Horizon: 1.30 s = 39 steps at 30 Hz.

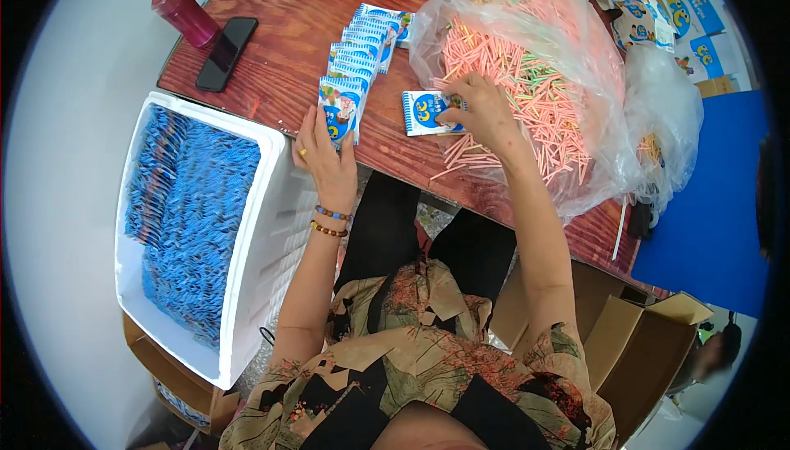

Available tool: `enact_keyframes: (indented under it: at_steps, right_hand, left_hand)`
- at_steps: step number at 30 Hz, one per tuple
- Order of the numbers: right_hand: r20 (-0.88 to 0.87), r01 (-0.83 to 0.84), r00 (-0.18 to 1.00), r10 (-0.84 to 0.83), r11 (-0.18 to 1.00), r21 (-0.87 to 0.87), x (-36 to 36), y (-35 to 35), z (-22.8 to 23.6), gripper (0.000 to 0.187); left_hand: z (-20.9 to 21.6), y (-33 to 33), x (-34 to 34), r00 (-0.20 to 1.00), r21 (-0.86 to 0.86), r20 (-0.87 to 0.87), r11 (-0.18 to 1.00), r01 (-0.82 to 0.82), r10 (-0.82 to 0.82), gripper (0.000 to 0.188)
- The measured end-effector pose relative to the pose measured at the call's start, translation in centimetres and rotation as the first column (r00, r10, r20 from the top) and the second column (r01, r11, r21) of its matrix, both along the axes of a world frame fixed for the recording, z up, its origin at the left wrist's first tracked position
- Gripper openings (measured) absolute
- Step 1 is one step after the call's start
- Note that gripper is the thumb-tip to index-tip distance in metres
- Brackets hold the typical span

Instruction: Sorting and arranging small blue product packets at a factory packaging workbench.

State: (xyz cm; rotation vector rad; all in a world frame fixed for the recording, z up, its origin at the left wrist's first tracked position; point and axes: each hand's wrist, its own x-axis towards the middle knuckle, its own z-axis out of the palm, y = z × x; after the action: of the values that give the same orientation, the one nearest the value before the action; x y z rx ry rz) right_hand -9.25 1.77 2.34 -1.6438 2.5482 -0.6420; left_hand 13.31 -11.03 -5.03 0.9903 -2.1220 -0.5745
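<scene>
A row of overlapping small blue-and-white packets [355, 53] runs away from me across the table. At its near end my left hand [326, 158] grips the closest packet [339, 104], thumb along the right edge and fingers along the left. My right hand [487, 116] pinches the right end of a single blue-and-white packet [421, 114], which lies flat to the right of the row. Its fingers partly cover that packet. Just beyond the right hand is a clear plastic bag [428, 34] with loose thin pink and green sticks [535, 96] spilling out.
A white foam box [271, 195] full of blue packets stands at my left. A phone [226, 55] and a red-lidded bottle [185, 13] are at the far left. Opened cartons [650, 343] stand at lower right, beside a blue panel [708, 195]. Another person [712, 359] appears at the right edge.
</scene>
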Motion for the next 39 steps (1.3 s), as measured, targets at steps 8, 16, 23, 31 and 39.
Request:
enact_keyframes:
  at_steps: [8,16,23,31,39]
  right_hand:
    - [0.041,0.015,0.999,-0.017,0.999,0.043,-1.1,-0.1,-1.0,0.048]
    - [-0.043,0.022,0.999,-0.027,0.994,-0.108,-1.7,0.8,-2.4,0.032]
    - [-0.208,0.075,0.971,-0.119,0.976,-0.205,-2.3,1.8,-3.7,0.018]
    - [0.073,0.093,0.995,-0.072,0.934,-0.345,-3.8,2.3,-3.9,0.018]
    - [0.782,0.272,0.623,-0.015,0.942,-0.198,-0.7,2.8,0.9,0.013]
  left_hand:
    - [1.0,1.2,-0.7,0.997,0.003,-0.067,1.0,-0.03,0.03,0.059]
    - [3.2,3.4,-6.7,0.943,-0.18,-0.068,0.934,0.31,-0.326,0.056]
    - [1.4,1.0,-10.5,0.952,-0.016,0.028,0.953,0.304,-0.303,0.041]
    - [2.3,1.3,-12.0,0.937,-0.143,-0.126,0.941,0.307,-0.325,0.019]
    - [5.1,2.0,-10.0,0.875,-0.199,-0.242,0.904,0.379,-0.42,0.012]
